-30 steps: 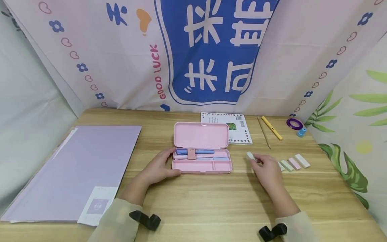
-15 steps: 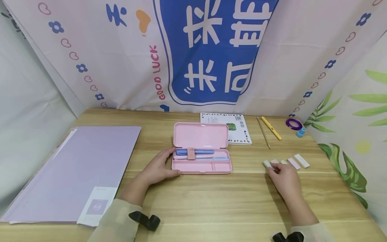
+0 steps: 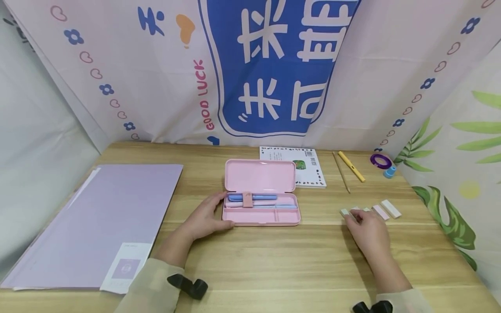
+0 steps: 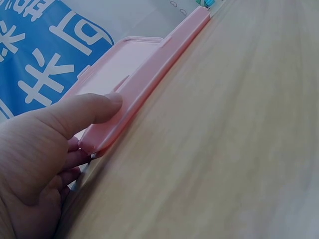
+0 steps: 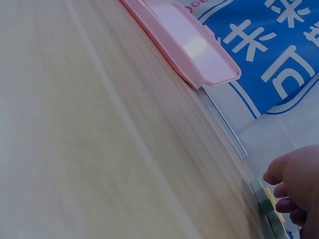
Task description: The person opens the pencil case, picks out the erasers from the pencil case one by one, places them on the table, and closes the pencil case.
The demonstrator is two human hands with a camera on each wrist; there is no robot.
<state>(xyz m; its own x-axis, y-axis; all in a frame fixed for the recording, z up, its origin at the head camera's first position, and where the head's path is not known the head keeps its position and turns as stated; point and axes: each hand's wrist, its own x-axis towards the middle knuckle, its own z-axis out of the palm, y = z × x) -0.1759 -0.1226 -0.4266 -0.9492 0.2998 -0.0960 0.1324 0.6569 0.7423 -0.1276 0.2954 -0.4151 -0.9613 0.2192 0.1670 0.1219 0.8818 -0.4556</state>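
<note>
A pink pencil case stands with its lid raised, holding blue and pink pens and a small pink block across them. My left hand holds the case's left end, thumb on the front wall and fingers around the far side, as the left wrist view shows. On the right, my right hand is over a row of small pale eraser-like blocks, its fingertips right at the left ones. A pale green block lies on the table beside its fingers in the right wrist view, with the thumb lifted apart. The hand partly hides the row.
A white booklet lies partly behind the case. Farther right are a pencil, a yellow pen, a purple tape ring and a small blue object. A large lilac folder covers the table's left side.
My right hand has carried a pale green block right and down to the left end of the row; its fingers now stand apart from it. The left hand stays on the case.
</note>
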